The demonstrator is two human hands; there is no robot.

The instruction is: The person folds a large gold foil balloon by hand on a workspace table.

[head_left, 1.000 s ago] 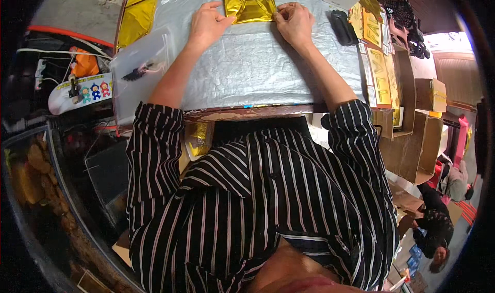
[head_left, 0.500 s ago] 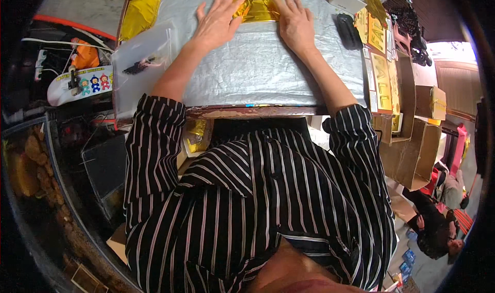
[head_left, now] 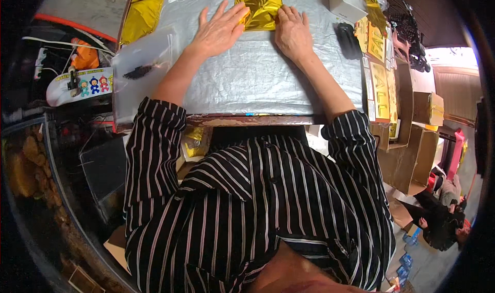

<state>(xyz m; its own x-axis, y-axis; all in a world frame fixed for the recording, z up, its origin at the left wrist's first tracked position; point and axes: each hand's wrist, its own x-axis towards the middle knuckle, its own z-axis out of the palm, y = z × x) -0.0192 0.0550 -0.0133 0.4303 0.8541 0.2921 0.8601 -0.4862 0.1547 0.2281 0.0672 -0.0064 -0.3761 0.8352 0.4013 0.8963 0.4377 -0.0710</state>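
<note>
2 bare hands press a gold foil balloon (head_left: 260, 4) flat against the silver-covered table (head_left: 258, 81): the left hand (head_left: 219, 32), fingers spread, pins its left edge, while the right hand (head_left: 292, 32), fingers together, weighs down its right, keeping the crinkled foil smooth.

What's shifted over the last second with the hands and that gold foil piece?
The left hand slid off the gold foil piece: a second ago it pressed the piece's left corner, now it lies flat on the silver sheet with only the fingertips at the foil's left edge. The right hand stayed pressing the foil's right lower corner. The black remote-like object and clear plastic bag did not move.
</note>
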